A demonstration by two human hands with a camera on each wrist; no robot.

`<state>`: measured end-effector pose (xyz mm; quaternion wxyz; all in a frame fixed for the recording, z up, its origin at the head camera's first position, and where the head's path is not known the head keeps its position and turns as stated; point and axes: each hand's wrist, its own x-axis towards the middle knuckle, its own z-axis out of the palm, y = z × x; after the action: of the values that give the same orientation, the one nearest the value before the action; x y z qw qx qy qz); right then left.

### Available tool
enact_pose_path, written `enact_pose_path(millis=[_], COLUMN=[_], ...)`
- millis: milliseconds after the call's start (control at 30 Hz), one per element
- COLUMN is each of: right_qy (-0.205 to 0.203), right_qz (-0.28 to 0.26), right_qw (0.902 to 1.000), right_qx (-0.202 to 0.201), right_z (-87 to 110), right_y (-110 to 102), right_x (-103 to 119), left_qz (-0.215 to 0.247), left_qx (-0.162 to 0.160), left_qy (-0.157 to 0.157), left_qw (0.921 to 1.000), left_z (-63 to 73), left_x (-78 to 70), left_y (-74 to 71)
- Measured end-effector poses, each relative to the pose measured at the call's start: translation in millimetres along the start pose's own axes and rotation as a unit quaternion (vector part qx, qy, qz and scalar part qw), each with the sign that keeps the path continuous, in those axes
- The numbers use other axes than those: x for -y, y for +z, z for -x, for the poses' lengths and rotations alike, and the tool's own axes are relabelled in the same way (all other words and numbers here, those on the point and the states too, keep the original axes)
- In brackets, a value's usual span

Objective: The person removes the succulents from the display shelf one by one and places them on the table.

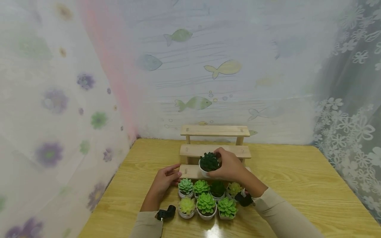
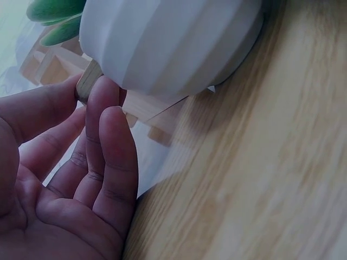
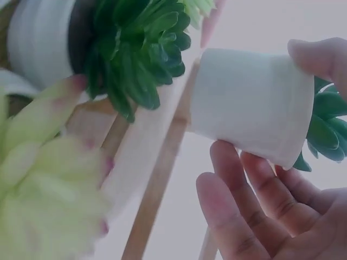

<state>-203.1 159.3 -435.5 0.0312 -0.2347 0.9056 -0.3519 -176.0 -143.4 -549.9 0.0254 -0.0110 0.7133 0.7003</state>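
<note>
My right hand [image 1: 230, 165] grips a dark green potted succulent [image 1: 209, 162] by its white pot, thumb on one side and fingers on the other. In the right wrist view the smooth white pot [image 3: 249, 105] shows, held above the lowest step; whether its base touches the wood I cannot tell. The three-tier wooden plant stand [image 1: 214, 151] stands behind the other pots. At the left end of its lowest step, my left hand [image 1: 163, 180] pinches the board between thumb and fingers. The left wrist view shows the board's end [image 2: 88, 81] there, beside a ribbed white pot [image 2: 168, 43].
Two rows of potted succulents stand before the stand, among them a yellow one [image 1: 187, 205], a bright green one [image 1: 206, 203] and a dark one [image 1: 218, 188]. They sit on a wood-grain table [image 1: 297, 185]. A fish-patterned curtain [image 1: 238, 89] hangs behind.
</note>
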Motion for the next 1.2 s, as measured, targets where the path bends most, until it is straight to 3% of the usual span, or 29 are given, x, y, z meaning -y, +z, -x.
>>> enact_pose_path(millis=[233,700,967,1200], right_qy=[-0.001,-0.015,-0.028,-0.016], right_qz=[-0.023,0.012,0.026,0.038], right_qw=[0.9997,0.9995,0.9987,0.9988], right_qx=[0.001,-0.025,-0.033,-0.027], right_z=[25.6,73.2,100.6,119.8], right_y=[-20.2,-56.3,-70.3,-71.9], right_x=[-13.7,-42.1,-42.8,-44.6], left_qz=[-0.01,-0.003,0.0,0.005], left_qx=[0.004,-0.002,0.01,0.004], left_qy=[0.002,0.001,0.007,0.007], left_qw=[0.9999,1.0,0.9999,1.0], left_z=[-0.7,-1.0,-1.9,-1.1], left_x=[-1.0,-0.9,0.4,0.4], left_y=[-2.3,1.6,2.3,-0.6])
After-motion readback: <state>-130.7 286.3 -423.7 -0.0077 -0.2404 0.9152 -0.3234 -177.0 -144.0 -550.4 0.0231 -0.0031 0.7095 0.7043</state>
